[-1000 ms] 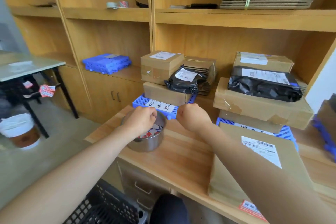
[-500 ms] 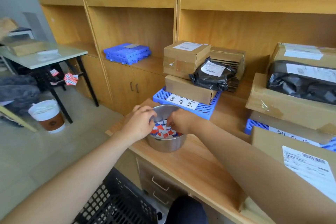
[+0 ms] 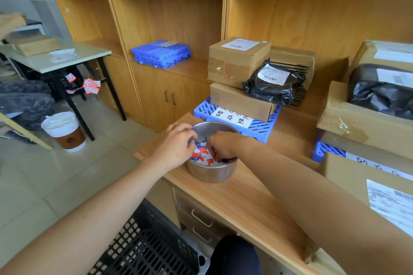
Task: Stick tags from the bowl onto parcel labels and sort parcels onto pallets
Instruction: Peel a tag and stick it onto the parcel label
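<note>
While the left hand (image 3: 176, 148) grips the bowl (image 3: 212, 172) rim, the right hand (image 3: 223, 146) digs inside, fingers curled among the tags (image 3: 202, 155); whether it pinches one I cannot tell. Tags look light, flimsy: pinch one edge.

The round silver steel bowl (image 3: 210, 172) has a plain grey sheen. The small paper tags (image 3: 202, 155) in it mix red, white and blue. The flat plastic lattice pallet (image 3: 261, 128) is bright blue with a criss-cross openwork pattern, and its white paper sign (image 3: 232, 117) bears black handwritten characters. The taped cardboard boxes (image 3: 237, 60) are plain brown with white printed labels. The crinkled plastic mailer bag (image 3: 268, 90) is glossy black. The wooden desk top (image 3: 245, 203) is honey-coloured with straight grain. The plastic grid crate (image 3: 145, 250) is black. The paper cup (image 3: 66, 131) is white over brown.
</note>
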